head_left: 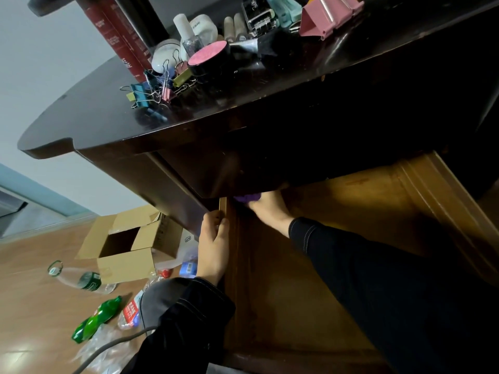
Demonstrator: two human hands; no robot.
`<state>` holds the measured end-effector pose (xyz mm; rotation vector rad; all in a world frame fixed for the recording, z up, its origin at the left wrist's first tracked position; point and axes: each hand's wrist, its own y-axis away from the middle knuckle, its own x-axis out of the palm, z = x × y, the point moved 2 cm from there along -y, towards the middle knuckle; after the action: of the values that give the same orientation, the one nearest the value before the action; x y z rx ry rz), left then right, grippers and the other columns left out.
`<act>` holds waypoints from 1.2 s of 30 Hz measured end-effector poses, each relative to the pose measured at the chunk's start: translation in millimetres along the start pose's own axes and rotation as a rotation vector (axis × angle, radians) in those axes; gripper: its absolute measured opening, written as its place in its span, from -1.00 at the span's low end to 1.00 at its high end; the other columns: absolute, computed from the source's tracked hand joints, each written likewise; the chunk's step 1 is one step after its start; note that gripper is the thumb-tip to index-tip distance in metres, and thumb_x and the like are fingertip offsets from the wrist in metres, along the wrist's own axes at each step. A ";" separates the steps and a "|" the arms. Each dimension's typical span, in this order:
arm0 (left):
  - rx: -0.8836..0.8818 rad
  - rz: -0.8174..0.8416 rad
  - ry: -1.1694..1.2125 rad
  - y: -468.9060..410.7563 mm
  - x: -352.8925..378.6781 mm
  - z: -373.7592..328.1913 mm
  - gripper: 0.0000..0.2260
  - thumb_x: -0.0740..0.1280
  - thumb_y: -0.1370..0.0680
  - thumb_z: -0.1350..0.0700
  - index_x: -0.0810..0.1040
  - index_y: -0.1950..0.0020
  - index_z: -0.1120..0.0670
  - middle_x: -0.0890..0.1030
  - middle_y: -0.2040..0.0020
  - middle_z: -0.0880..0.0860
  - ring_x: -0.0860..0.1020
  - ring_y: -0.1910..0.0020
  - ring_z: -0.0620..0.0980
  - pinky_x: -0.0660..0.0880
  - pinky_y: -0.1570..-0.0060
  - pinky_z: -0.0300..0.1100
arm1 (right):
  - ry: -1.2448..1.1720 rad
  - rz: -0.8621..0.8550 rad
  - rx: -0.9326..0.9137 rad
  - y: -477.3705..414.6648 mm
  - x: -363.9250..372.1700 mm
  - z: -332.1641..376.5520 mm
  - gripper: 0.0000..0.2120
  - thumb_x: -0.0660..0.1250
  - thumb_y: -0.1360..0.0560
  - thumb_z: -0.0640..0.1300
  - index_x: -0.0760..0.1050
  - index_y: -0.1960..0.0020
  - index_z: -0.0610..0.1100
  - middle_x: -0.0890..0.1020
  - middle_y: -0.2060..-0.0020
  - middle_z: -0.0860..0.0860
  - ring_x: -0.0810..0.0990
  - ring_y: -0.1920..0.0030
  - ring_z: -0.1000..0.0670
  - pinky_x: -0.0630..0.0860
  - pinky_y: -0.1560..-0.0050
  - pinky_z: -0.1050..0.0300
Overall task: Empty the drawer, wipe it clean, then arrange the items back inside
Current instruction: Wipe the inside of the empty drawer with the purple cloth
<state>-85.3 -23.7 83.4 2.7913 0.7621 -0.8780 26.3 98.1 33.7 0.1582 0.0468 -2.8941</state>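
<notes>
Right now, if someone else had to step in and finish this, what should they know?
Left hand grips the drawer by its left wall. Right hand rests on a purple cloth at the drawer's back, fingers hidden under the tabletop. Done: drawer looks emptied; binder clips, nail polish and pink compact sit on the tabletop. Left: finish wiping, then put the items back.

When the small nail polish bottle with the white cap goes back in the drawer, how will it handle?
The nail polish bottle looks like clear glass, so probably fragile and slick. It stands upright, tall cap over a small base, so a sideways nudge would likely tip it. The pink-topped tin crowds it, so lifting from above seems safest.
</notes>
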 end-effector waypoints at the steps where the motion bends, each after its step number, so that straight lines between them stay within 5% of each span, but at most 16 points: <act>1: 0.001 0.000 -0.002 -0.7 0.0 0.4 -0.92 0.20 -0.67 0.11 0.40 -0.15 -0.04 0.49 -0.02 -0.19 0.45 -0.01 -0.28 0.32 -0.07 -0.17 | 0.024 0.012 -0.025 3.7 5.6 0.1 -0.78 0.41 -0.47 -0.41 0.63 0.01 -0.13 0.67 0.08 0.05 0.63 0.02 0.05 0.56 0.03 0.28; 4: -0.009 0.005 -0.001 -0.1 -1.3 1.2 -0.91 0.20 -0.68 0.11 0.41 -0.17 -0.03 0.50 -0.03 -0.20 0.46 -0.02 -0.29 0.33 -0.08 -0.18 | 0.275 0.096 -0.085 11.2 3.9 -5.3 -0.59 0.29 -0.44 -0.50 0.60 -0.19 -0.17 0.67 -0.08 -0.06 0.63 -0.03 -0.01 0.59 -0.02 0.09; 7: -0.005 0.017 0.012 1.5 -1.9 -0.9 -0.89 0.19 -0.68 0.12 0.40 -0.19 -0.03 0.50 -0.06 -0.18 0.47 -0.07 -0.18 0.36 -0.15 -0.13 | 0.422 0.221 -0.098 6.6 -9.1 -7.1 -0.59 0.27 -0.46 -0.47 0.60 -0.20 -0.14 0.66 0.02 -0.01 0.62 0.15 0.01 0.59 0.18 0.10; 12: 0.005 -0.002 -0.004 1.3 -0.8 -1.4 -0.92 0.20 -0.68 0.11 0.40 -0.16 -0.04 0.51 -0.02 -0.14 0.46 0.00 -0.28 0.35 -0.02 -0.21 | -0.002 -0.027 -0.001 15.5 7.6 8.7 -0.77 0.48 -0.46 -0.29 0.67 0.16 0.05 0.69 0.14 0.17 0.64 0.06 0.08 0.59 0.05 0.30; 16: 0.006 0.002 -0.001 2.1 -1.0 -3.6 -0.92 0.20 -0.68 0.13 0.40 -0.16 -0.02 0.50 -0.01 -0.16 0.45 0.00 -0.29 0.34 -0.07 -0.18 | 0.207 0.078 -0.042 30.1 10.7 -10.7 -0.60 0.36 -0.44 -0.46 0.60 -0.19 -0.13 0.67 -0.09 -0.07 0.64 -0.11 -0.06 0.60 -0.13 0.03; 19: 0.001 0.013 0.015 3.6 -1.5 -5.0 -0.90 0.19 -0.68 0.13 0.39 -0.19 -0.01 0.51 -0.06 -0.12 0.47 -0.05 -0.21 0.35 -0.15 -0.15 | 0.294 0.183 0.036 14.6 -4.7 -15.8 -0.61 0.31 -0.47 -0.45 0.60 -0.19 -0.11 0.66 -0.12 -0.05 0.64 -0.08 -0.06 0.62 -0.07 0.04; 22: 0.010 -0.004 0.007 1.8 -1.2 -2.4 -0.91 0.20 -0.68 0.14 0.40 -0.17 0.00 0.53 -0.05 -0.07 0.48 -0.03 -0.16 0.39 -0.09 -0.19 | 0.082 0.045 0.035 6.4 0.9 2.5 -0.76 0.43 -0.50 -0.32 0.68 -0.11 -0.11 0.69 -0.06 -0.01 0.63 -0.11 -0.01 0.54 -0.04 0.20; 25: 0.024 -0.029 0.002 -0.3 -0.5 -1.2 -0.93 0.22 -0.67 0.15 0.41 -0.12 -0.01 0.51 0.03 -0.13 0.46 0.03 -0.20 0.37 0.03 -0.28 | 0.033 -0.041 -0.036 16.0 15.7 4.9 -0.84 0.44 -0.47 -0.34 0.69 0.00 -0.16 0.70 0.08 -0.03 0.64 0.03 0.00 0.53 0.05 0.16; 28: 0.015 -0.013 -0.005 0.3 0.0 -0.9 -0.90 0.21 -0.67 0.13 0.40 -0.16 -0.04 0.52 -0.08 -0.03 0.47 -0.09 -0.08 0.35 -0.07 -0.18 | 0.183 0.066 0.023 18.8 10.1 -9.2 -0.62 0.34 -0.47 -0.45 0.59 -0.24 -0.21 0.65 -0.15 -0.10 0.61 -0.18 -0.08 0.55 -0.17 0.06; 31: 0.008 0.006 -0.006 3.0 -1.2 -1.2 -0.83 0.20 -0.67 0.10 0.38 -0.26 -0.07 0.50 -0.18 -0.03 0.46 -0.20 -0.03 0.33 -0.13 -0.16 | 0.272 0.173 0.109 1.4 -1.7 -12.1 -0.58 0.27 -0.52 -0.44 0.53 -0.33 -0.17 0.60 -0.23 -0.09 0.56 -0.26 -0.11 0.48 -0.13 0.19; 36: 0.077 0.012 -0.047 4.3 -3.0 -0.8 -0.65 0.16 -0.67 0.05 0.28 -0.40 -0.28 0.46 -0.35 -0.10 0.46 -0.25 -0.17 0.38 -0.26 -0.09 | 0.132 0.024 0.316 -22.7 8.7 -4.5 -0.71 0.26 -0.55 -0.36 0.49 -0.26 -0.27 0.59 -0.15 -0.18 0.55 0.09 -0.04 0.52 0.04 0.06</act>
<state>-84.8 -28.5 85.6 2.8269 0.7181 -0.9875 12.9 118.2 28.7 0.4017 -0.3877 -2.8436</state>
